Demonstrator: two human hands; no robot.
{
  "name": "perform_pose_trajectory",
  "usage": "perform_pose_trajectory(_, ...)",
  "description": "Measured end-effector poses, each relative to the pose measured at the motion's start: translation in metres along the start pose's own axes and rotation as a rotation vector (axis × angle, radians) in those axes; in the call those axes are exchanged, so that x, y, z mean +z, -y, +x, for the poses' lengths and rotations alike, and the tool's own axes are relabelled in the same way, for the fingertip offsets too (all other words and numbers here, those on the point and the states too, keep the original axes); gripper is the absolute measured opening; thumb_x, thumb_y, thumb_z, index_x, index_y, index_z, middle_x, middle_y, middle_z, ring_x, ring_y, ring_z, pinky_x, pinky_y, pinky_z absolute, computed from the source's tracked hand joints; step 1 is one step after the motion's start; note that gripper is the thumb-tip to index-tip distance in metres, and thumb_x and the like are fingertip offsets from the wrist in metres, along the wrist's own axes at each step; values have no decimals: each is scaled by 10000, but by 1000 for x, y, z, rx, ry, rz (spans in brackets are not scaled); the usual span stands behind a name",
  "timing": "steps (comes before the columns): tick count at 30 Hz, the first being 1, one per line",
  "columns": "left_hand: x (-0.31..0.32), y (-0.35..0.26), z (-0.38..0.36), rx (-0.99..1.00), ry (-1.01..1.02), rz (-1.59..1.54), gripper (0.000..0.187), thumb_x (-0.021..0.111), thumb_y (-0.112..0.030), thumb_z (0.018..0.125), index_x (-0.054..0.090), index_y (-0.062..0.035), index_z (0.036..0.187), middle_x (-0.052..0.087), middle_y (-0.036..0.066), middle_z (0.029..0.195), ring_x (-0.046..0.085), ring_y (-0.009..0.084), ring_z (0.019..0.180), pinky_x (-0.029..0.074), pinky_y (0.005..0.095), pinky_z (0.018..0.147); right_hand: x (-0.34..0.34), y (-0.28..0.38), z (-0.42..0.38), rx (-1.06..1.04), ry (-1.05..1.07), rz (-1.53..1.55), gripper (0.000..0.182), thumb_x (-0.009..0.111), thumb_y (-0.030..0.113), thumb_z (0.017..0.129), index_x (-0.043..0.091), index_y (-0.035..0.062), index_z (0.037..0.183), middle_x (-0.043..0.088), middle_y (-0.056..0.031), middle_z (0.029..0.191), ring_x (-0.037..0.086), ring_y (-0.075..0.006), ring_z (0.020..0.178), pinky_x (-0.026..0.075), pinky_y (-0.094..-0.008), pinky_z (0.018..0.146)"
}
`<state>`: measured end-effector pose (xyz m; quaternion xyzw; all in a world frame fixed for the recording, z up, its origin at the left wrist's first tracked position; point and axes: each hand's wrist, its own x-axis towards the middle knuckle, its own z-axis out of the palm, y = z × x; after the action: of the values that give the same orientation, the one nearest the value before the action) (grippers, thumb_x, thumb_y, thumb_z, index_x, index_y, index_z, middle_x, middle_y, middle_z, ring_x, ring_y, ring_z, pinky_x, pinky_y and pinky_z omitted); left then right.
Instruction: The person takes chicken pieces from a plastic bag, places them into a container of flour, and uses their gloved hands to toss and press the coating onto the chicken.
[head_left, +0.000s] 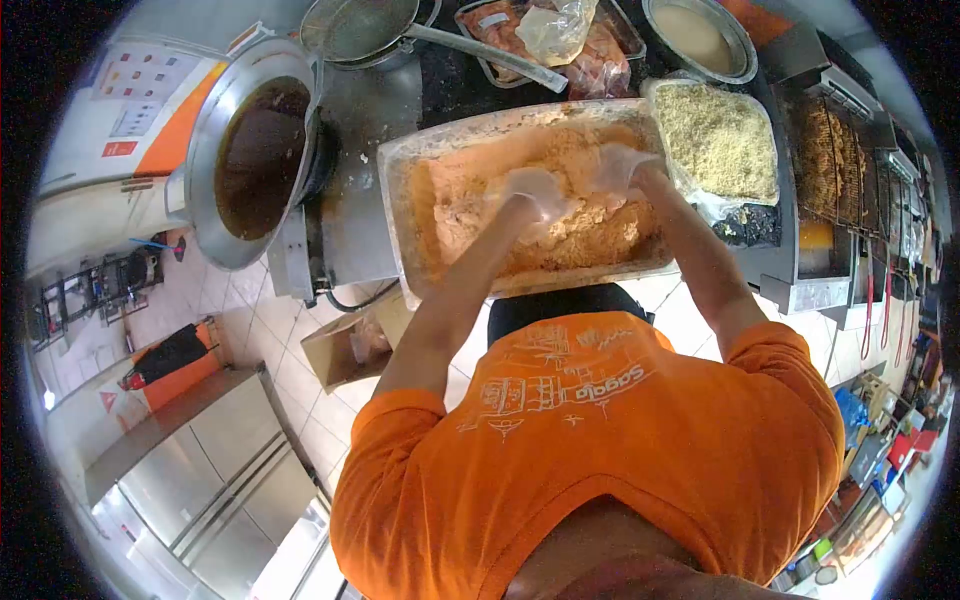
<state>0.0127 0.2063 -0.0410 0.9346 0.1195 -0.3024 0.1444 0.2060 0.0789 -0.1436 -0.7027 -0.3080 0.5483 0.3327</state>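
A large pale plastic tub (395, 225) holds orange-tinted powder, like seasoned flour, with clumpy coated pieces in it. My left hand (537, 192), in a clear plastic glove, reaches into the powder near the middle of the tub. To its right, my right hand (622, 168), gloved the same way, is in the mix by the right wall. Blur, gloves and powder hide the fingers of both hands, so I cannot make out whether either one grips a piece.
A wide pan of dark oil (262, 155) stands at left. Behind the tub are a long-handled strainer (490, 57), a tray of raw meat (600, 62) and a bowl of pale liquid (695, 38). A tray of yellowish crumbs (718, 140) adjoins the tub; a cardboard box (345, 352) sits below.
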Motion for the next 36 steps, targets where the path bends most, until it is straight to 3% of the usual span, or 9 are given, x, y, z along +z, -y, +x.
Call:
perform_pose_trajectory(1, 14, -6, 11, -2, -2, -2, 496, 555, -477, 790, 666, -22, 954, 672, 112, 907, 620, 237, 904, 458, 419, 684, 20, 33, -26, 39, 12, -590, 374, 603, 323, 791, 632, 24, 1014, 625, -161, 1056, 614, -273, 942, 477, -392, 836)
perform_pose_trajectory(4, 54, -12, 58, -40, -234, 71, 392, 548, -413, 790, 691, -70, 913, 670, 113, 926, 632, 254, 882, 474, 395, 735, 44, 67, -50, -149, -79, -1138, 310, 684, 235, 698, 675, -1, 898, 645, -213, 927, 631, -286, 920, 490, -361, 823)
perform_pose_trajectory(10, 120, 19, 148, -217, -713, -272, 257, 628, -305, 720, 708, -82, 819, 673, 130, 864, 650, 279, 827, 510, 408, 710, 52, 56, -13, 111, -318, -1041, 277, 684, 220, 675, 684, 23, 871, 662, -152, 886, 634, -282, 844, 501, -358, 747)
perform_pose_trajectory(13, 37, 16, 79, 6, -230, 124, 179, 575, -200, 770, 712, -90, 802, 671, 135, 830, 649, 284, 806, 517, 402, 676, 42, -3, 37, -156, -153, -1535, 207, 669, 192, 689, 687, 45, 834, 660, -115, 827, 622, -279, 754, 498, -340, 669)
perform_pose_trajectory(16, 40, 37, 78, 321, -239, 425, 187, 582, -207, 753, 693, -73, 821, 662, 139, 825, 636, 313, 780, 514, 398, 674, 39, 29, 11, -205, -153, -1449, 180, 654, 204, 705, 687, 63, 810, 647, -104, 771, 607, -251, 761, 480, -332, 702)
perform_pose_trajectory(23, 49, 74, 49, 98, -267, -139, 368, 603, -305, 794, 585, -60, 1069, 630, 133, 998, 599, 278, 895, 485, 371, 766, 41, 61, -12, -257, -225, -675, 253, 629, 163, 738, 657, 71, 972, 637, -78, 806, 592, -201, 774, 463, -311, 732)
perform_pose_trajectory(26, 40, 86, 31, -75, -255, -75, 458, 617, -331, 791, 543, -42, 1139, 621, 141, 1020, 596, 281, 911, 481, 378, 776, 34, 37, 5, -786, -388, -567, 409, 640, 166, 760, 572, 24, 1138, 631, -99, 894, 602, -202, 759, 486, -296, 705)
perform_pose_trajectory(31, 34, 90, -17, 22, -64, 447, 616, 640, -375, 787, 474, -11, 1255, 607, 156, 1057, 593, 288, 936, 476, 390, 794, 86, 64, -14, 102, 24, -1323, 413, 524, 372, 848, 632, 39, 1067, 646, -122, 928, 617, -233, 891, 487, -343, 795)
perform_pose_trajectory(36, 93, 141, 31, -174, -27, -103, 440, 648, -354, 736, 637, -79, 1080, 629, 201, 992, 622, 285, 934, 500, 353, 770, 138, 91, -33, -43, -280, -1028, 466, 454, 458, 852, 661, 51, 944, 655, -136, 950, 629, -271, 778, 478, -406, 721)
